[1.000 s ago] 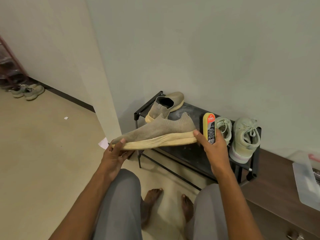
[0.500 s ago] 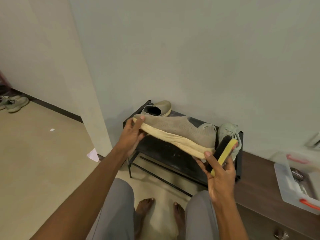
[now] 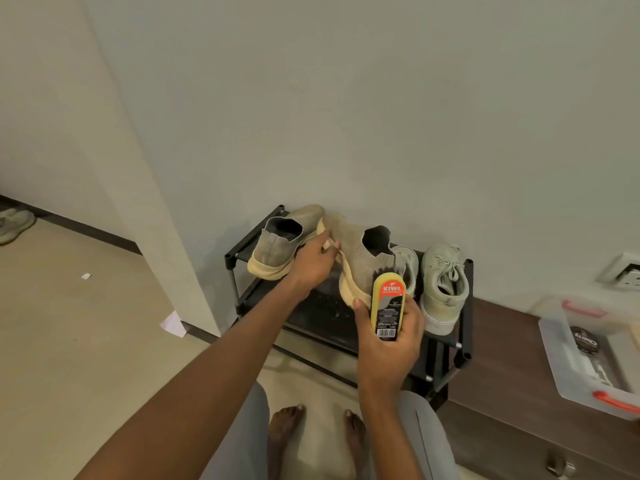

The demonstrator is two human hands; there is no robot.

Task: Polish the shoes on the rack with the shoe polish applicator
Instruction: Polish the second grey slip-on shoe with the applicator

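Head view: L hand [image 3: 313,268] grips the tan knit shoe [image 3: 360,263] at its front/mid sole edge, fingers curled round the cream sole, holding it tilted w/ the heel toward the camera over the rack. R hand [image 3: 389,337] holds the shoe polish applicator [image 3: 388,306] upright, thumb on its left side, fingers wrapped behind; yellow cap end up, pressed against the shoe's heel side, where a dark smudge shows just by the cap. Label reads KIWI.

Black shoe rack [image 3: 465,306] stands vs the wall; its left post sits near the wall corner, its right posts just beside a dark wood cabinet [image 3: 502,368]. On the rack top: second tan shoe [image 3: 280,247] at the left end, heel outward, touching or nearly touching the held shoe; pale green lace-up sneaker [image 3: 441,289] at the right end, toe at the front edge; another green sneaker [image 3: 407,263] mostly hidden behind the held shoe & applicator.

Clear plastic bin [image 3: 571,368] w/ red latches on the cabinet top, at its right, cut by frame edge; a dark round tin [image 3: 585,341] inside. Wall socket [image 3: 627,277] above it.

Open tile floor [image 3: 86,341] to the left; paper scraps [image 3: 173,324] near the wall corner. Bare feet [image 3: 284,431] on the floor in front of the rack, between grey-trousered knees.
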